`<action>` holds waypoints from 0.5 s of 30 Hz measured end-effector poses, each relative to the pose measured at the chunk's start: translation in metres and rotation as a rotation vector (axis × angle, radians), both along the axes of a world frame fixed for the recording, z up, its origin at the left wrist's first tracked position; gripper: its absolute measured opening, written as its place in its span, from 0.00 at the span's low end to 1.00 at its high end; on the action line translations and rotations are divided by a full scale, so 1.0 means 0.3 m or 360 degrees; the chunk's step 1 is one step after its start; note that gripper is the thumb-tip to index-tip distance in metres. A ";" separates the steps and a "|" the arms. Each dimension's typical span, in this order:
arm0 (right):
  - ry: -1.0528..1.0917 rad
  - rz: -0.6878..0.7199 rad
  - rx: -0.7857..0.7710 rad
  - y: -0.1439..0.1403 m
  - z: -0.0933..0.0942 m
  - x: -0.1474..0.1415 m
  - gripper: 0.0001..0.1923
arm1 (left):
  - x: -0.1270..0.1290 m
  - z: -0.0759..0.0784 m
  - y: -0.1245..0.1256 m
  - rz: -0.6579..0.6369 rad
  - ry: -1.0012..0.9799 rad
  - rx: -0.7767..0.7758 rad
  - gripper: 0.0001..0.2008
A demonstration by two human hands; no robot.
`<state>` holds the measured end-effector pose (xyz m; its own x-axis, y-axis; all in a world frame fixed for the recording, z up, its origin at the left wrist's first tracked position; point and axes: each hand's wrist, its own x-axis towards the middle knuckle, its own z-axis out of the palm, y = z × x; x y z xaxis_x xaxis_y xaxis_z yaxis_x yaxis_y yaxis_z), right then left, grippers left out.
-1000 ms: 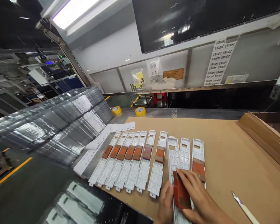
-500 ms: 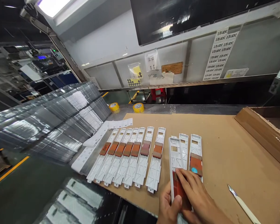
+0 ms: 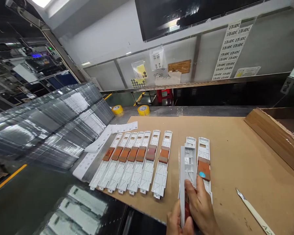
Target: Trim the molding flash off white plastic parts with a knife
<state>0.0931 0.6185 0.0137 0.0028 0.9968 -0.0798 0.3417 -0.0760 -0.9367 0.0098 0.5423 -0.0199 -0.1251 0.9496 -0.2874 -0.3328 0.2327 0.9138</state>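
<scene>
Both hands hold one white tray (image 3: 187,166) near the front edge of the cardboard sheet (image 3: 235,156). The tray is lifted and tilted on its long side, and its far end points away from the person. The left hand (image 3: 177,223) grips the near end from the left, with the thumb on the edge. The right hand (image 3: 202,209) is closed around it from the right, the fingers over a red-brown block (image 3: 187,209). Just right of it lie two more trays (image 3: 204,148), one with a brown pad and a blue dot. Seven trays (image 3: 137,161) lie in a row to the left. A knife (image 3: 253,212) lies on the right.
</scene>
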 end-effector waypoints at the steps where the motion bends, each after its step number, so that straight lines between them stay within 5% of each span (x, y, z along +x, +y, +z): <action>1: -0.0012 0.0028 0.0038 0.013 -0.013 -0.004 0.25 | 0.000 -0.005 0.012 0.0027 -0.0079 0.0053 0.33; 6: -0.0216 0.0092 0.0343 0.044 -0.092 0.024 0.23 | -0.097 0.027 0.072 0.0198 -0.0455 0.0103 0.26; 10: -0.0515 0.0429 0.0725 -0.030 -0.168 0.047 0.12 | -0.229 0.099 0.103 0.0338 -0.0568 -0.0046 0.22; 15: -0.0783 0.0519 0.1049 -0.111 -0.247 0.020 0.07 | -0.272 0.130 0.170 0.0368 -0.0155 0.0029 0.29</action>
